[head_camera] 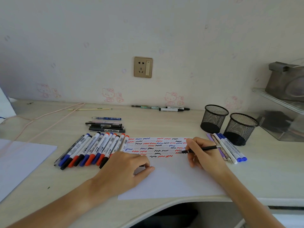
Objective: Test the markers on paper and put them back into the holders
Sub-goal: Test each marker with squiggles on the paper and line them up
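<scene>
The right hand (202,153) has its fingers curled close around a slim black pen with a silver clip (199,149), thumb and forefinger pinching it near the tip. The pen lies almost level, its long axis running left to right: the tip points left, out past the fingertips, and touches the white sheet of paper (172,178); the clip end sticks out to the right over the back of the hand.

The left hand (125,170) rests on the left part of the same sheet, fingers loosely curled under, thumb stretched toward the right. Whether it holds anything I cannot tell; a small dark shape shows under the curled fingers.

Just ahead of both sets of fingers the paper carries rows of short red, blue and black squiggles (156,147); the pen tip sits at the right end of those rows.

Left of the left fingers lies a fan of white-barrelled markers with red, blue and black caps (92,149), long axes slanting from near-left to far-right. Just beyond the right knuckles lies a small bunch of white and lilac markers with blue caps (228,149), and further out two black wire-mesh cylinder holders (213,119) stand upright side by side on the pale wooden desk (49,178).
</scene>
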